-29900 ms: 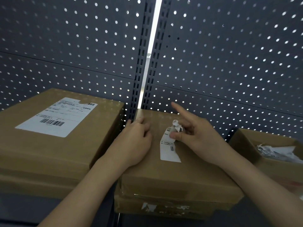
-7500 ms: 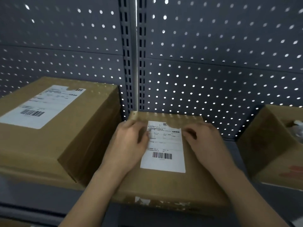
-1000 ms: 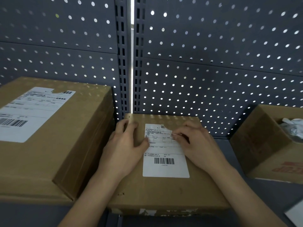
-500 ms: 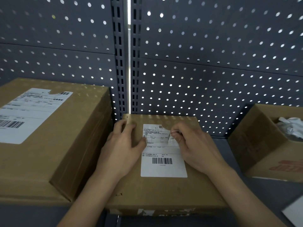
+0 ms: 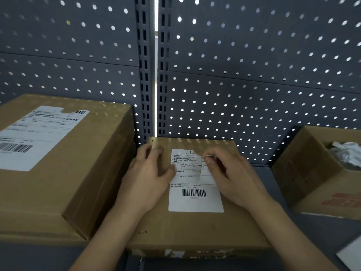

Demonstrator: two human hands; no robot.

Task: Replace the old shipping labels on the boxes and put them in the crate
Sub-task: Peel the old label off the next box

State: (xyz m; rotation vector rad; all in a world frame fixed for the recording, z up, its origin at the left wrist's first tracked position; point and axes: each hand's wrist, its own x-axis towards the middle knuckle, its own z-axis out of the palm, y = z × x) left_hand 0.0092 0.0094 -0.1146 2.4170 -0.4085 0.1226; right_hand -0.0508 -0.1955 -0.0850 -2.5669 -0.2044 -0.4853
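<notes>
- Large cardboard box (image 5: 64, 182), left: sitting on the shelf (image 5: 322, 237), close against the smaller box. It is carrying a white label (image 5: 39, 133) with barcodes and a notch missing from its top edge. The print is too small to read.
- Flat cardboard box (image 5: 195, 231), centre: lying against the pegboard back (image 5: 254, 85). It is looking stiff and probably light, and is likely best lifted by its two side edges.
- Open carton (image 5: 312, 182), right: holding crumpled paper scraps (image 5: 347, 153). Red lettering on its side is showing upside-down and cut off, so it is unreadable.
- Left hand (image 5: 148, 178): lying flat with fingers spread, pressing the box top, thumb at the label's left edge.
- Right hand (image 5: 230, 177): thumb and forefinger pinching the label's upper right part.
- Shipping label (image 5: 195, 202): sticking to the flat box's top. The paper is looking thin and tear-prone, so peeling slowly from the pinched corner is seeming wisest. A barcode is showing, but the Chinese print is too small to read.
</notes>
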